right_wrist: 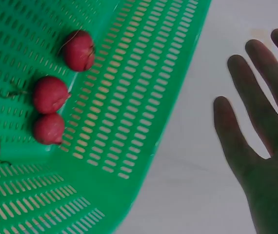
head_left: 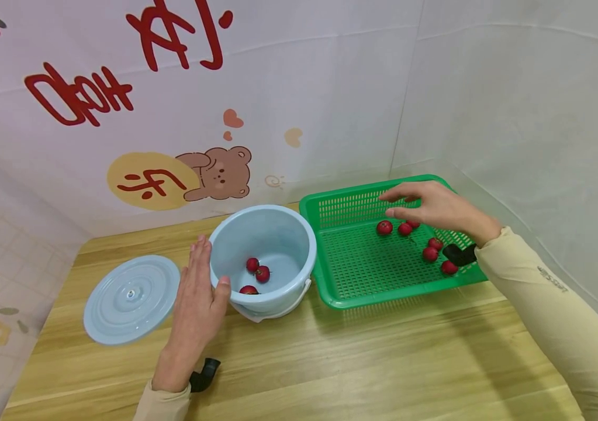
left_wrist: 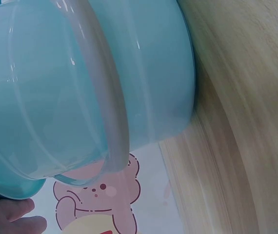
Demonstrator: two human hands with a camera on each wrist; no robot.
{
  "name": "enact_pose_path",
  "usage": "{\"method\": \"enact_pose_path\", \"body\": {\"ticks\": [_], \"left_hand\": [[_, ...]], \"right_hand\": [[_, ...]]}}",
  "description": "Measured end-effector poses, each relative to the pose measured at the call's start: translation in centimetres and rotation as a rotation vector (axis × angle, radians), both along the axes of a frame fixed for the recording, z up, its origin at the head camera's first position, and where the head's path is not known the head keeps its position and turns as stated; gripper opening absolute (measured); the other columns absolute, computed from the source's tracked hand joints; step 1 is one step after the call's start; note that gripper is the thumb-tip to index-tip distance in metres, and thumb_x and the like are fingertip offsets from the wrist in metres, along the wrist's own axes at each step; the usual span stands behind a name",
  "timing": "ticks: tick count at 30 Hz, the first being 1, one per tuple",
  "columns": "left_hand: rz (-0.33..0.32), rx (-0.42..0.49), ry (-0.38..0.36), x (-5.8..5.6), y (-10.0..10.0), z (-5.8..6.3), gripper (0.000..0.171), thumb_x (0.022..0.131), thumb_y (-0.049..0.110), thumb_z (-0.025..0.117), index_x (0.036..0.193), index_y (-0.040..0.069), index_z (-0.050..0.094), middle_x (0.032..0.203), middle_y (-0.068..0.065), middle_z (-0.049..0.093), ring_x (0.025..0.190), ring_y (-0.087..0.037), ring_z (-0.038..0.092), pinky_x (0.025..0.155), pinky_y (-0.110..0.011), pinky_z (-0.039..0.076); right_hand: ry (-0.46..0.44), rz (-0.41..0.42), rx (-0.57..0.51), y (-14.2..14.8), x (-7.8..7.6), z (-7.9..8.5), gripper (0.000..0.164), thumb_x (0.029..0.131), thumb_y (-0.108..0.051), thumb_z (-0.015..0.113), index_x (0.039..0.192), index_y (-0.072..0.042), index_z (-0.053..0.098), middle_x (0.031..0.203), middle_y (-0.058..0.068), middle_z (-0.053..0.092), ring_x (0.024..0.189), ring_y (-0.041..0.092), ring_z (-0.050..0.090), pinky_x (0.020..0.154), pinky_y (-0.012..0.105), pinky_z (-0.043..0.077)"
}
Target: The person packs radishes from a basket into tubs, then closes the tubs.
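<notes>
My left hand (head_left: 197,307) rests with straight fingers against the left side of a light blue bucket (head_left: 235,240). Inside the bucket, 3 small red radishes (head_left: 262,273) are visible. Above the back right part of a green mesh basket (head_left: 362,266) hovers my right hand (head_left: 432,206), fingers loosely extended and holding nothing. Several radishes (head_left: 384,227) lie on the basket's floor beneath and near it. In the right wrist view, thin roots and stems show on the radishes (right_wrist: 50,95), with the spread fingers (right_wrist: 248,90) beyond the basket's rim.
Left of the bucket, its round blue lid (head_left: 131,298) lies on the wooden table (head_left: 330,362). The bucket's handle (left_wrist: 107,83) hangs down along its side. Behind the table stands a white wall (head_left: 330,88) printed with a bear, hearts and red lettering.
</notes>
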State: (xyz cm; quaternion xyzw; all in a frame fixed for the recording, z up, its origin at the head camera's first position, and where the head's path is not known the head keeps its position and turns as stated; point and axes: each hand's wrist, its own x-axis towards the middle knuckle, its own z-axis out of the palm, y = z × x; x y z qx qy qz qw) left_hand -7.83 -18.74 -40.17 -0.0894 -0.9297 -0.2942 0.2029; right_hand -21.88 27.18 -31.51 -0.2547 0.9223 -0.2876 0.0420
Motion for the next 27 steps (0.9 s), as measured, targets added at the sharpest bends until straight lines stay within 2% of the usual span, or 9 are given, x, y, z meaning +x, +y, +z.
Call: {"method": "enact_pose_path", "body": {"ticks": [8,12,18,27], "left_hand": [[0.001,-0.008,0.014,0.0,0.0,0.0,0.069,0.105,0.034,0.047,0.162,0.001,0.027,0.171,-0.013,0.023,0.156,-0.038,0.02,0.117,-0.072,0.022],[0.004,-0.01,0.025,0.0,0.0,-0.1,0.069,0.105,0.034,0.047,0.162,0.0,0.027,0.171,-0.012,0.023,0.156,-0.038,0.021,0.116,-0.073,0.022],[0.002,-0.011,0.026,-0.1,0.0,-0.1,0.069,0.106,0.035,0.047,0.162,0.0,0.027,0.171,-0.011,0.023,0.157,-0.034,0.019,0.116,-0.073,0.022],[0.001,-0.012,0.03,-0.1,0.0,-0.2,0.068,0.105,0.032,0.047,0.162,0.0,0.028,0.171,-0.012,0.024,0.156,-0.035,0.021,0.116,-0.072,0.023]], "right_hand": [[-0.133,0.01,0.068,0.8,-1.8,-1.2,0.055,0.095,-0.045,0.073,0.143,-0.021,0.064,0.144,0.008,0.062,0.132,0.035,0.057,0.106,0.06,0.044],[-0.18,0.005,0.087,1.0,-2.6,-2.2,0.06,0.095,-0.042,0.074,0.148,-0.017,0.059,0.148,0.014,0.057,0.136,0.039,0.052,0.108,0.064,0.041],[-0.229,0.001,0.121,1.0,-3.7,-3.9,0.066,0.094,-0.039,0.076,0.152,-0.017,0.053,0.153,0.015,0.051,0.139,0.038,0.048,0.108,0.064,0.041],[-0.289,0.036,0.15,0.7,-5.0,-5.9,0.071,0.094,-0.034,0.077,0.153,-0.007,0.048,0.154,0.018,0.049,0.139,0.041,0.048,0.107,0.061,0.044]]}}
